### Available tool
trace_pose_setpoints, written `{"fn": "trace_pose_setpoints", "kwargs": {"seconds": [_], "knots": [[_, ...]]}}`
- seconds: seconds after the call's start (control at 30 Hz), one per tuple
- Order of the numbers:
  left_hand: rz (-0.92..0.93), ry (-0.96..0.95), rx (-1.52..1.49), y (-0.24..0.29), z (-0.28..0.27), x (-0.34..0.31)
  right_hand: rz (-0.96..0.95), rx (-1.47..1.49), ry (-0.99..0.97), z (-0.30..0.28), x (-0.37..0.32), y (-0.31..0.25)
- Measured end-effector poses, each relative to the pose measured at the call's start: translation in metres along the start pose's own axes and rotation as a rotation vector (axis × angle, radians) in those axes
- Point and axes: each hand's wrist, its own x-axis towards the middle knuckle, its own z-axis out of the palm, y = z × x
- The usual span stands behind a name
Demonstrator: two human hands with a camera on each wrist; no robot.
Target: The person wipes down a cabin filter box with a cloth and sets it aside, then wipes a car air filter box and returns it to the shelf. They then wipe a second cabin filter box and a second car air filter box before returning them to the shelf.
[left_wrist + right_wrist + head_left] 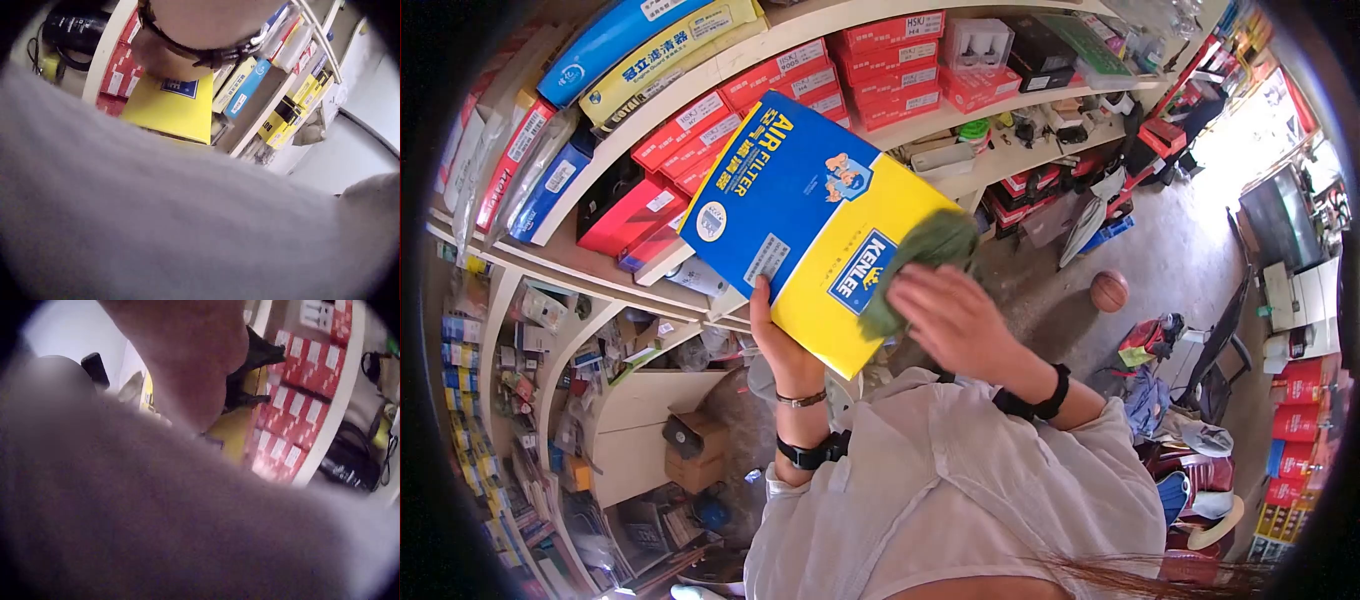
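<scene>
The left hand [785, 350] is pinching a flat blue-and-yellow cardboard box [815, 230] — likely bracing it — while the right hand [950, 320], fingers straight, is pressing a green cloth [941, 242] against it.

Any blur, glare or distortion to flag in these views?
Head: the shelf edge bends fisheye-style, glare washes out the upper right, right hand and green cloth are smeared. Left wrist: out-of-focus pale fabric fills the lower part. Right wrist: dim, with a large blurred foreground.
</scene>
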Motion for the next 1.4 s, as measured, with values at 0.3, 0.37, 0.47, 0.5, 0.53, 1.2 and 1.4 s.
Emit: {"fn": "trace_pose_setpoints", "kwargs": {"seconds": [0.3, 0.37, 0.47, 0.5, 0.53, 1.2, 1.4], "knots": [[-0.066, -0.016, -0.078, -0.015, 0.009, 0.002, -0.418, 0.625, -0.084, 0.022, 0.002, -0.007], [-0.081, -0.005, -0.080, -0.017, 0.005, 0.005, -0.432, 0.756, -0.150, 0.015, 0.004, -0.002], [-0.129, -0.046, -0.134, -0.017, 0.004, 0.004, -0.347, 0.887, -0.048, -0.008, 0.007, 0.016], [-0.100, -0.008, -0.115, -0.019, 0.005, 0.003, -0.266, 0.821, 0.094, -0.020, 0.009, 0.026], [-0.092, -0.002, -0.122, -0.020, 0.005, 0.001, -0.181, 0.751, 0.235, -0.028, 0.010, 0.035], [0.056, 0.103, -0.021, -0.025, 0.024, -0.025, 0.000, 0.056, 0.414, -0.008, -0.002, 0.055], [0.091, 0.117, 0.000, -0.027, 0.018, -0.023, 0.027, -0.011, 0.401, -0.017, -0.008, 0.080]]}}
